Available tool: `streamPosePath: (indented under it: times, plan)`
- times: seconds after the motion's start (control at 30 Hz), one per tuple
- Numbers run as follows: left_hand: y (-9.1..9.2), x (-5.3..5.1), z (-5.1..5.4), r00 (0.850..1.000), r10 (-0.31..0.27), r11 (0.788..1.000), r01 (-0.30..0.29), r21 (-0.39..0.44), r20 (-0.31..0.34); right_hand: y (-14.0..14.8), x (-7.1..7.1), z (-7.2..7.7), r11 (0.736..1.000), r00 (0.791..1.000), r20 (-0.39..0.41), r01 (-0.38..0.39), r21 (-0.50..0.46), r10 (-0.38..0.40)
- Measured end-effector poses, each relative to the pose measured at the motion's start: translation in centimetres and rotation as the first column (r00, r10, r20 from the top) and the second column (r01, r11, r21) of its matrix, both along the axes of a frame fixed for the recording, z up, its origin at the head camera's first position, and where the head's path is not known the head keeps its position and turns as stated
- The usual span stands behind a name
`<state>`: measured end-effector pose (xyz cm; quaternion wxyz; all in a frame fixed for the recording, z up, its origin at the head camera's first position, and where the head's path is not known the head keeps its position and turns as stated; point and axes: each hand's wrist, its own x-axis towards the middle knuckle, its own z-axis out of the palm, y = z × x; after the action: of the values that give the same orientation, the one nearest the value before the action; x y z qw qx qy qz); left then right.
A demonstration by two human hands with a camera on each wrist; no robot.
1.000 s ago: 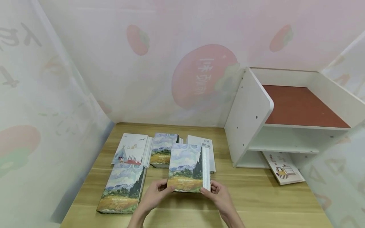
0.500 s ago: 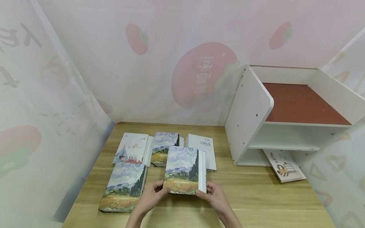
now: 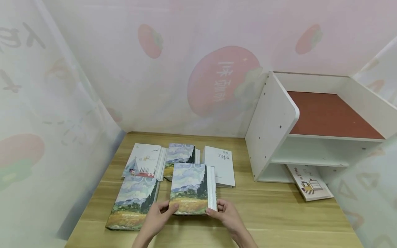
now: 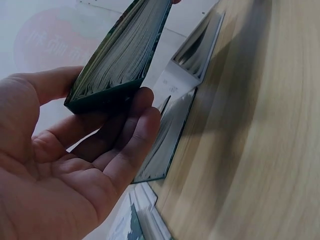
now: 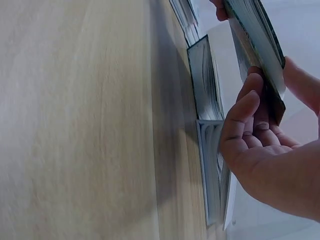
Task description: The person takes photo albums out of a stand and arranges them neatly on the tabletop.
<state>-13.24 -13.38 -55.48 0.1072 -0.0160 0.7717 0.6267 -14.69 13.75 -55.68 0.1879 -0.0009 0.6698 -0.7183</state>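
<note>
Between both hands, raised off the table, is a photo album [image 3: 189,189] with a painted landscape cover and a pale strip along its right side. My left hand [image 3: 158,215] grips its lower left corner, thumb on the cover and fingers beneath. At the lower right corner my right hand [image 3: 227,217] pinches it the same way. Page edges of the held album [image 4: 125,55] show in the left wrist view. A matching landscape album [image 3: 134,203] lies flat just left of my left hand. Behind the held one, another landscape album [image 3: 180,153] is partly covered.
A white album with a tent picture [image 3: 144,158] lies at the back left. A white album with dark lettering [image 3: 220,167] lies behind the right hand. The white shelf unit [image 3: 270,127] stands at right, with an album [image 3: 310,184] jutting from its bottom compartment.
Both hands have carried the held album left and slightly toward the front edge. More of the white lettered album behind it now shows. The other albums stay put.
</note>
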Motion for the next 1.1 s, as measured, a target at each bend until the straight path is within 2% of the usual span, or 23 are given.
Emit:
streamPosePath:
  times: [0.17, 0.4, 0.67, 0.83, 1.1]
  plan:
    - [-0.9, 0.4, -0.1, 1.0, 0.021, 1.0, -0.021, -0.02, 0.005, -1.0, 0.2, 0.0, 1.0, 1.0, 0.009, -0.019, -0.002, 0.019]
    - [-2.6, 0.8, 0.4, 0.998, 0.049, 0.996, -0.046, -0.076, 0.028, -2.7, 0.4, 0.0, 0.999, 0.999, 0.024, -0.031, -0.028, 0.031]
    - [-4.5, 1.4, 1.2, 0.996, 0.005, 0.993, 0.006, -0.114, 0.089, -4.6, 0.8, -0.5, 0.998, 0.997, 0.07, -0.041, 0.042, 0.038]
    - [-5.4, 1.4, 1.2, 0.995, -0.02, 0.992, 0.032, -0.124, 0.094, -5.3, 1.2, -0.6, 0.996, 0.996, 0.07, -0.058, 0.072, 0.053]
    - [-6.4, 1.8, 0.9, 0.993, -0.042, 0.995, 0.052, -0.087, 0.107, -5.8, 1.7, -0.3, 0.993, 0.994, 0.089, -0.069, 0.091, 0.061]
